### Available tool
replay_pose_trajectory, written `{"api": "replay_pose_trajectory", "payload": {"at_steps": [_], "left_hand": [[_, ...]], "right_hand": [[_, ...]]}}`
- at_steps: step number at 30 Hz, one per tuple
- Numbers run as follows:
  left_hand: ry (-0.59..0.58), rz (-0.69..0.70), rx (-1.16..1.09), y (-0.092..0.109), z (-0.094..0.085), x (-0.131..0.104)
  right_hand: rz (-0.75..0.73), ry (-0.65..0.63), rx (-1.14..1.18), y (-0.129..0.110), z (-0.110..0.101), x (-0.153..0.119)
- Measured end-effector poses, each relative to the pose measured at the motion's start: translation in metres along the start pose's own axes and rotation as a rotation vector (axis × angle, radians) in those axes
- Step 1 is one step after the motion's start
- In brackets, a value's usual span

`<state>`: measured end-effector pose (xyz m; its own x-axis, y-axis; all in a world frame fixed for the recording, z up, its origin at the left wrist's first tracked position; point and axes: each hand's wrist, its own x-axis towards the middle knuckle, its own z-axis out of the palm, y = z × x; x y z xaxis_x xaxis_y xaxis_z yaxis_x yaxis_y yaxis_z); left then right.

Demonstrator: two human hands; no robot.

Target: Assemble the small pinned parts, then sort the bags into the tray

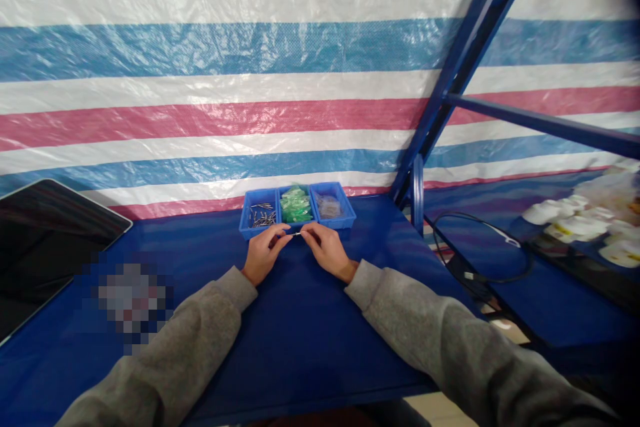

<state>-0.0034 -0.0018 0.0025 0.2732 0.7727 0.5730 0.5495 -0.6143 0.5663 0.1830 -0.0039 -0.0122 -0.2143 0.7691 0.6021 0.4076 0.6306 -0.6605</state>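
A small, thin, light-coloured metallic piece (296, 234) spans the gap between my two hands. My left hand (265, 250) pinches one end of it between thumb and fingers. At the other end, the fingertips of my right hand (325, 247) are closed on it. Just beyond my hands stand three blue bins side by side. The left bin (243, 215) contains several slender metal pieces (263, 217). Green plastic packets (296, 203) fill the middle bin. In the right bin (349, 213) lie clear plastic bags or sleeves (328, 207). The piece is too small to name exactly.
A dark flat screen or panel (45, 247) lies at the left of the blue table (300, 347). Near it is a pixelated patch. A blue metal frame (450, 87) rises at the right, beside a black cable (480, 280) and white rolls or cups (575, 220). Striped sheeting hangs behind.
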Motion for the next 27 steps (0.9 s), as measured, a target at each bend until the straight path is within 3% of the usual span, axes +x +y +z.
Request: {"api": "replay_pose_trajectory", "payload": {"at_steps": [13,22,27], "left_hand": [[-0.035,0.04,0.088,-0.001,0.0,0.0],[-0.005,0.143,-0.009,0.003,-0.002,0.001],[0.006,0.098,-0.083,0.003,-0.003,0.0]], "right_hand": [[-0.052,-0.053,-0.027,0.004,0.003,-0.001],[-0.041,-0.068,-0.061,0.008,0.004,0.0],[-0.042,-0.067,-0.072,0.009,0.004,0.0]]}}
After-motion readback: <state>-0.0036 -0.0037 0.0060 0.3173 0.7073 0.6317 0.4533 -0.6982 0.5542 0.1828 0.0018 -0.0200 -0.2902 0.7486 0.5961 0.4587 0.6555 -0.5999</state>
